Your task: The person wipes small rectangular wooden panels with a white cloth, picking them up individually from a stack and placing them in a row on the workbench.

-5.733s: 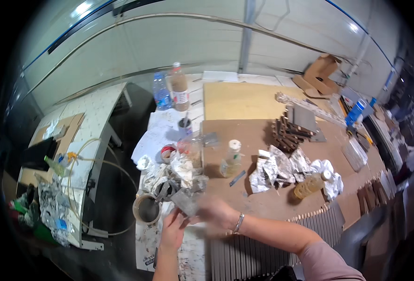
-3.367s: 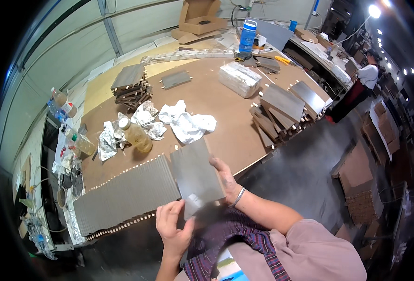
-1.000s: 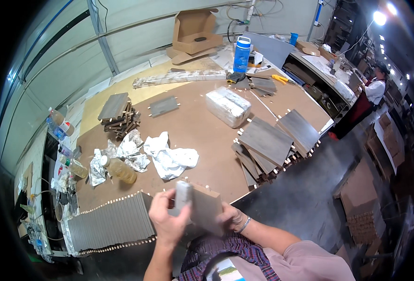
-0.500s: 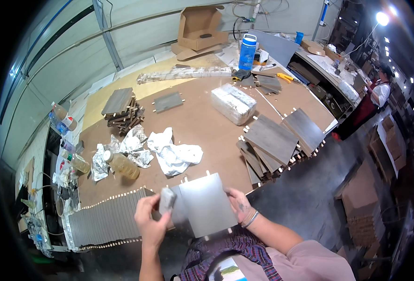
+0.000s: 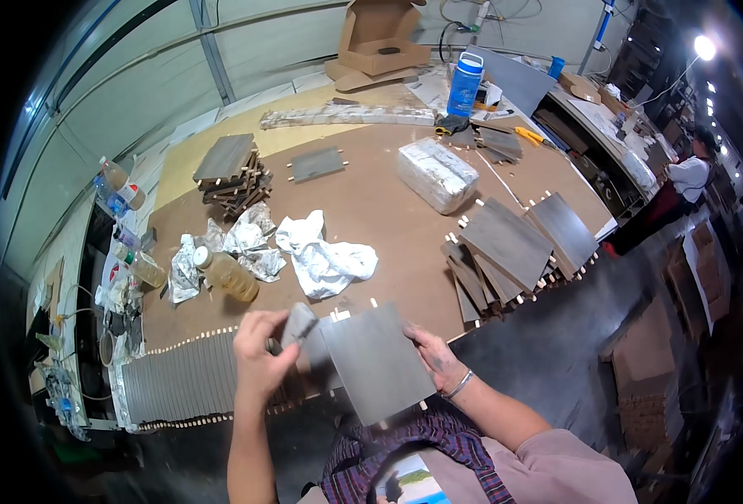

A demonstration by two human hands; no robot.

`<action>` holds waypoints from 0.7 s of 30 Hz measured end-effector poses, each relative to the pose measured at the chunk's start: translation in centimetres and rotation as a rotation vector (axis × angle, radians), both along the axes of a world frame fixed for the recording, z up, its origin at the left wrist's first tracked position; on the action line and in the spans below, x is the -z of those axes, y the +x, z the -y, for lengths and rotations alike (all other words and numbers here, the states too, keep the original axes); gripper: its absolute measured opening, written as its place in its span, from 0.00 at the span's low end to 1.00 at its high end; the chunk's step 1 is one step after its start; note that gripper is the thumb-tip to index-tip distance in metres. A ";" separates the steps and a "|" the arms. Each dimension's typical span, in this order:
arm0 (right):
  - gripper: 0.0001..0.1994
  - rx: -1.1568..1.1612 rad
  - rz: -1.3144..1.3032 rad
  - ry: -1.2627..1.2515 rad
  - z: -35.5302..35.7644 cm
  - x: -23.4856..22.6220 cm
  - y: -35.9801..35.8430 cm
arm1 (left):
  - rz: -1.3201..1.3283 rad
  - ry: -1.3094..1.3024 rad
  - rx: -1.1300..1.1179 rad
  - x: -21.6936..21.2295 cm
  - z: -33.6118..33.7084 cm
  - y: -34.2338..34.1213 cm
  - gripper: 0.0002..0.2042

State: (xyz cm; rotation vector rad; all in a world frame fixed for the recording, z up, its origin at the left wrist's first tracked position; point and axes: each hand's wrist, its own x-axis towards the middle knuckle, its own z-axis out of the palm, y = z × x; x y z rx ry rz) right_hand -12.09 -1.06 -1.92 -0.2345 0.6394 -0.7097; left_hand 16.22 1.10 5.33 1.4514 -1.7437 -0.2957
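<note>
Pale wall panels curve round the far side of the workroom, and off to the right a bright lamp burns above another person in a white top. Brown sheeting covers most of the tabletop. At its near edge, the worker's left hand has its grip closed round a small grey block, held up beside a flat grey panel; from where I stand I can't tell whether the two touch. That panel is tilted in front of the worker's body, pale pegs poking out of opposite ends. Its right edge is in the grip of the right hand, smudged dark, with a silvery bracelet at the wrist.

To the left, a long row of panels stands packed along the near edge. Beyond it sit a bottle of yellowish liquid and a crumpled white cloth. One loose stack lies by the right edge, near a whitish wrapped bundle; farther back are a blue bottle and an open cardboard box.
</note>
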 end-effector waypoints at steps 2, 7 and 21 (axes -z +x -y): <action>0.19 0.041 -0.063 0.037 -0.2 -0.8 0.2 | -0.148 0.094 -0.066 0.1 -0.1 0.1 0.19; 0.20 0.101 0.031 0.024 -0.2 1.6 0.2 | -0.583 0.285 -0.009 0.8 -2.9 -1.4 0.19; 0.18 -0.038 -0.122 -0.091 -2.6 7.2 1.7 | -0.156 -0.034 0.340 -0.3 -2.1 -8.2 0.21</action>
